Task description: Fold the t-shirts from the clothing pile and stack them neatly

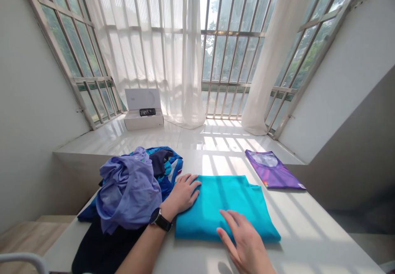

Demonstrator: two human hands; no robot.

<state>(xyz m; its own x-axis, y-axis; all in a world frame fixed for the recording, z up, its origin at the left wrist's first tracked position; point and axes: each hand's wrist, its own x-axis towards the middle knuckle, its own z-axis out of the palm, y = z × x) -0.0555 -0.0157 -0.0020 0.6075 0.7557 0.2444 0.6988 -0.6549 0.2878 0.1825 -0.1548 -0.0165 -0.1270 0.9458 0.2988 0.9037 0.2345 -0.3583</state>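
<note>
A turquoise garment (228, 200) lies folded into a flat, roughly rectangular shape on the white table, with bars of shadow across it. My left hand (185, 191) rests on its left edge, fingers spread, a black watch on the wrist. Over the front part of the cloth is my right hand (239, 237), its fingers stretched and thumb apart; whether it touches the cloth I cannot tell. Neither hand grips anything. Close to my left hand sits a crumpled lavender garment (128, 187), heaped with blue and dark clothes (168, 163).
A folded purple shirt (273, 171) lies at the right of the table (311, 220). On the windowsill stands an open white box (143, 121) with a black device (147, 112) on it. White curtains (154, 52) hang before the barred window. A black cloth (105, 245) lies front left.
</note>
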